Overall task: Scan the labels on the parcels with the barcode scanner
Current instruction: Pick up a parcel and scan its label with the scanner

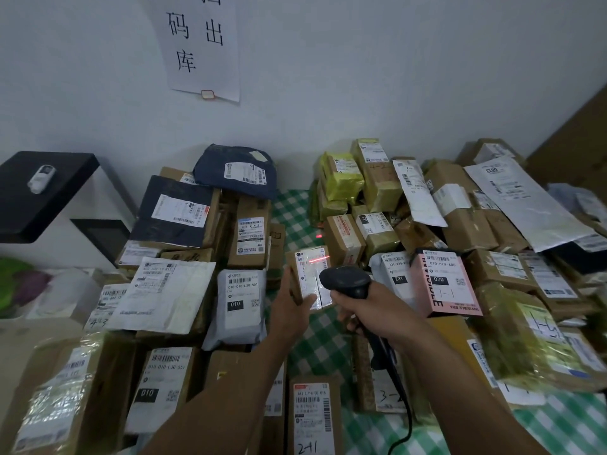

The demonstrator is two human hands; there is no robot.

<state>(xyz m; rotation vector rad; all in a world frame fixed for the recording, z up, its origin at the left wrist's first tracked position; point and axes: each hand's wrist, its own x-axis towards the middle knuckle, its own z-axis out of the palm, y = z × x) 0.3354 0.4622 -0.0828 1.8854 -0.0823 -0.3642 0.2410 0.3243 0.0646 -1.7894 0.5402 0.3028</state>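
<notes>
Flanking a strip of green checked cloth [295, 211], heaps of parcels crowd the table on the left [177, 205] and the right [460, 205]. Over that strip the left hand [290, 310] holds a small brown parcel [295, 257], fingers wrapped round its left edge. Its long axis runs near to far and its label [312, 274] is turned up. Just near and right of it, the right hand [368, 310] clenches the handle of the black barcode scanner [345, 280], whose head is aimed far-left. The red scan line [317, 259] lies crosswise on the label's far end, so the beam probably only needs settling on the barcode.
</notes>
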